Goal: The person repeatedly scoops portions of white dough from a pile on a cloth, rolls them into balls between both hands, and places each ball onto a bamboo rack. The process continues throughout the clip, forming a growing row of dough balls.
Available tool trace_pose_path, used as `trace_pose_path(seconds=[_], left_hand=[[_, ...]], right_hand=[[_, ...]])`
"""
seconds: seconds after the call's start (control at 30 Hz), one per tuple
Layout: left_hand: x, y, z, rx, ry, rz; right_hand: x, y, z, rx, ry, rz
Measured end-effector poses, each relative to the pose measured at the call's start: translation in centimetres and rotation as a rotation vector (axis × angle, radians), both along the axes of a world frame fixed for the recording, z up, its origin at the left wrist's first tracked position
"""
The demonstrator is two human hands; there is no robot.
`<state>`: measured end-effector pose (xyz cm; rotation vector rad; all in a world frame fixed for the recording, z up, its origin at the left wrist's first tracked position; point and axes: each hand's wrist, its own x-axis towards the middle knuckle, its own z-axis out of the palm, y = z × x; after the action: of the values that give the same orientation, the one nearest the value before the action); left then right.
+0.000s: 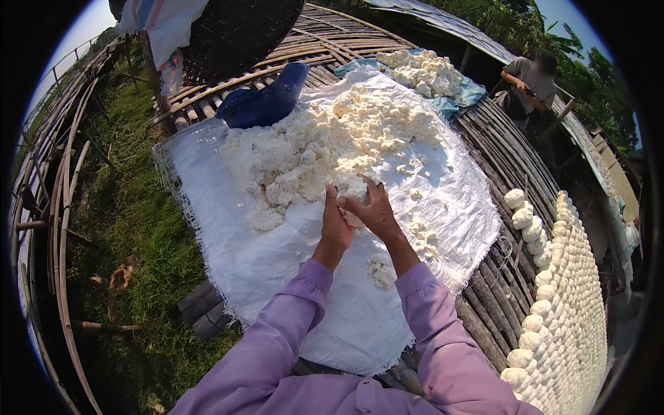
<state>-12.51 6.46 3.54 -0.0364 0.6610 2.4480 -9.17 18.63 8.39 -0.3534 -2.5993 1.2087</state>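
My left hand (337, 225) and my right hand (377, 213) are both closed around a lump of white crumbly dough (353, 185), the right thumb reaching across toward the left fingers. Their grip partly covers the lump. Just beyond them a large heap of the same crumbly dough (373, 117) spreads over a white woven sheet (277, 277). Loose crumbs (380, 271) lie on the sheet beside my right forearm. A dark blue plastic container (266, 97) rests tilted against the heap's far left side.
Rows of white balls (567, 311) cover the right side of the bamboo platform (494, 297). Another crumbly pile (429, 72) sits at the back on a bluish sheet. A dark round tray (235, 34) is at the top. A person (532, 86) is at the far right. Grass (145, 297) lies left.
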Motion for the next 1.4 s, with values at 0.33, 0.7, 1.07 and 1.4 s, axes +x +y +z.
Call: trace_pose_path(seconds=[0.33,0.7,1.07,1.4], left_hand=[[1.3,5.0,0.8,0.113,-0.158,-0.223],[4.9,4.2,-0.6,0.114,-0.141,-0.321],[6.2,1.1,0.4,-0.061,-0.06,-0.422],[4.1,3.0,1.5,-0.079,-0.071,-0.431]], right_hand=[[3.9,1.2,3.6,0.243,-0.017,-0.202],[8.9,2.2,2.4,-0.12,0.143,-0.195],[6.7,3.6,2.3,-0.359,0.106,-0.292],[8.6,-0.4,5.2,0.279,0.431,-0.232]])
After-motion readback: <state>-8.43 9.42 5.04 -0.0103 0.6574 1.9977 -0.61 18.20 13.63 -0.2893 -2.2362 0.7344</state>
